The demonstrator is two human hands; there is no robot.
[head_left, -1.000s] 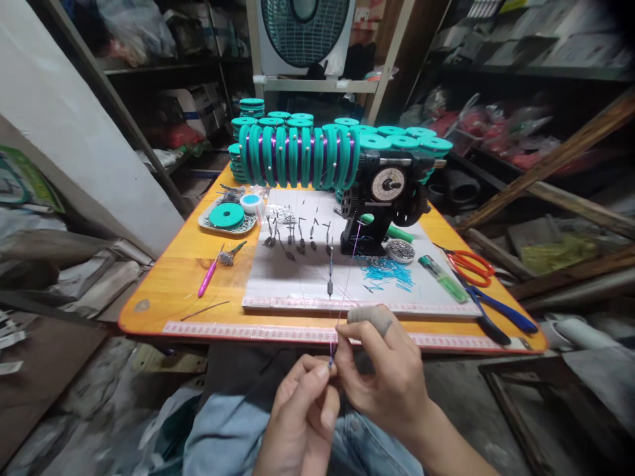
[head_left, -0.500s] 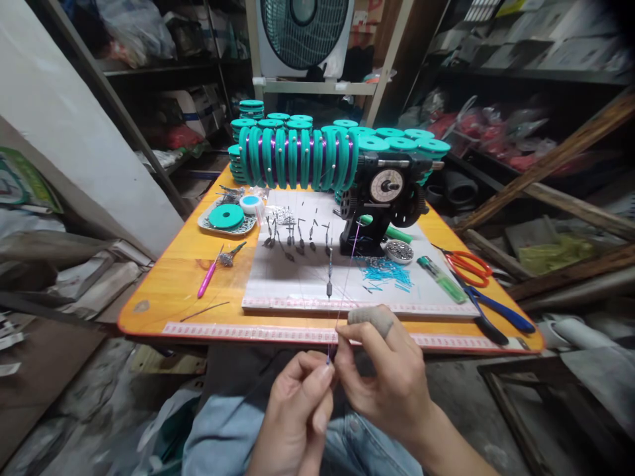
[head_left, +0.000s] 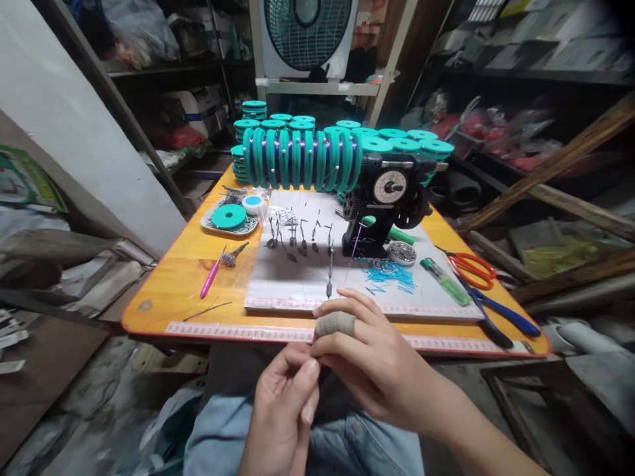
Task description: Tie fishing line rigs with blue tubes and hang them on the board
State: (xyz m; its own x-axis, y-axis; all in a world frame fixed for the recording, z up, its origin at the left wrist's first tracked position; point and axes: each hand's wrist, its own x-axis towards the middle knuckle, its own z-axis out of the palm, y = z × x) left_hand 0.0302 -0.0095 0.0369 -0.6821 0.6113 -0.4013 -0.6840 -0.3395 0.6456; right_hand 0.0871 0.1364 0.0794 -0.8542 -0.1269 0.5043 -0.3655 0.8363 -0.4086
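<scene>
Our purple thread [head_left: 356,239] looks light, limp, maybe slippery; we'd fingertip-pinch near its end; our left hand [head_left: 284,391] pinches, seemingly on it; our right hand [head_left: 370,347] meets it, grip hidden

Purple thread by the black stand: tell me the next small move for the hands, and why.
Perhaps hold the left hand steady and ease the right hand slightly aside to check the pinch: their fingertips meet, hiding whatever lies between, while the purple thread slants down in front of the black stand toward them.
</scene>
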